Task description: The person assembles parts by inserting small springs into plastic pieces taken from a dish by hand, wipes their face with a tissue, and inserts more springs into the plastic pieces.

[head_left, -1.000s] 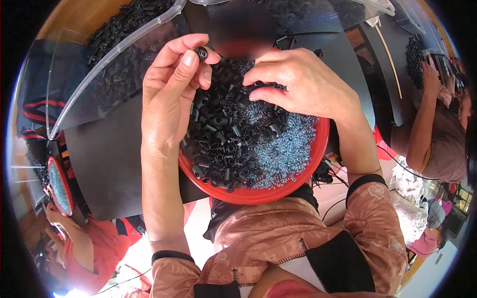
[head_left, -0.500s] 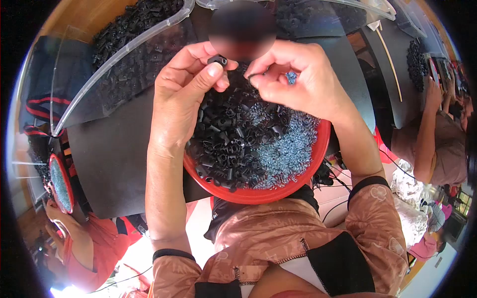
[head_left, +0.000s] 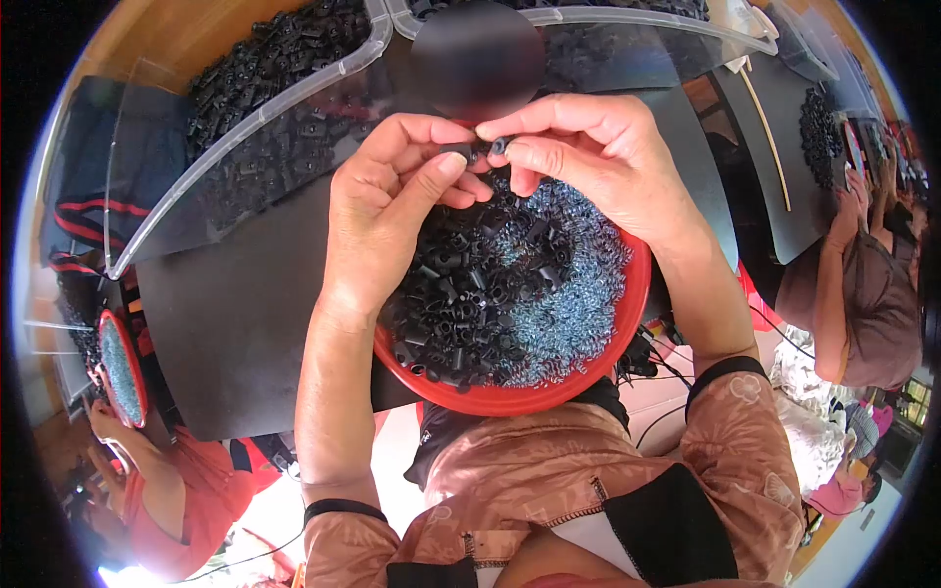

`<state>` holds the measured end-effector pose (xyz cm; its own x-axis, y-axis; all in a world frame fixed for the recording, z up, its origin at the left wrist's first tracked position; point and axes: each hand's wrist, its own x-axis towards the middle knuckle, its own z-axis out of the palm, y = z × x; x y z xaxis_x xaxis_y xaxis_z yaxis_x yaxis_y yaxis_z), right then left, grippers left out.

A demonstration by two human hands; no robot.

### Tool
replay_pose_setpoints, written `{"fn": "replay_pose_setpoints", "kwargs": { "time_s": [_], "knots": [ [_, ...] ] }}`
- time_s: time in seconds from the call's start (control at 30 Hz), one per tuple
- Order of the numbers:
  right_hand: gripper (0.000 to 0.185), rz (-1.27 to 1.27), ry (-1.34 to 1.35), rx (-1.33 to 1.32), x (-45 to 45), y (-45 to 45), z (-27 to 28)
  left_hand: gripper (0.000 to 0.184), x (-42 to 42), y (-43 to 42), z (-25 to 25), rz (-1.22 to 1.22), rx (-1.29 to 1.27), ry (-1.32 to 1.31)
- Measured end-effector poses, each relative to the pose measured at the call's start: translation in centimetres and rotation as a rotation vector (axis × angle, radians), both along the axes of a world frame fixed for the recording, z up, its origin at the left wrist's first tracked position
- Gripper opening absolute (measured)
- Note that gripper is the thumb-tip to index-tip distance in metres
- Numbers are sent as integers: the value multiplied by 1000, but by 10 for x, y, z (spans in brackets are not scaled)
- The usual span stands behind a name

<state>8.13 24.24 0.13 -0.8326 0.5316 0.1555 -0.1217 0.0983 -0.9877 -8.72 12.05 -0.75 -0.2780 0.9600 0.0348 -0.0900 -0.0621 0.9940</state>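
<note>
A black plastic piece [head_left: 459, 153] is pinched between the thumb and fingers of my left hand [head_left: 397, 191]. Close beside it, my right hand [head_left: 598, 162] grips a small black part [head_left: 501, 146] between thumb and forefinger. The fingertips of both hands meet or nearly meet above the far side of a red basin [head_left: 505, 400]. Inside the basin, black plastic pieces [head_left: 451, 304] fill the left and middle, and small shiny metal springs [head_left: 573, 294] lie on the right. Whether the two held parts touch is hard to make out.
Clear bins of black parts [head_left: 284, 73] stand behind the basin on the dark table [head_left: 235, 314]. A thin stick [head_left: 769, 137] lies at the right. One person [head_left: 162, 500] works at the left beside another red basin [head_left: 122, 367]; another person [head_left: 867, 304] is at the right.
My left hand has moved right with its black piece. My right hand has risen from the basin with a small part and come to my left hand. Springs seen in my right palm are now hidden.
</note>
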Motion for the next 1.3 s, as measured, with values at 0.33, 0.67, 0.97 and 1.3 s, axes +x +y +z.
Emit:
{"fn": "replay_pose_setpoints", "kwargs": {
  "time_s": [0.33, 0.67, 0.97, 1.3],
  "knots": [
    [36, 8, -29, 34, -3, -4, -2, 14, 4, -1, 2, -6, -27, 85],
    [46, 29, -62, -3, -5, 1, -8, 12, 1, -2, 0, -65, -25, 85],
    [46, 11, -50, 83, -4, -1, -3, 9, 1, -1, 0, -91, -58, 96],
    [19, 143, -210, -31, 2, 7, 3, 9, 1, -3, 0, -111, -25, 66]
  ]
}}
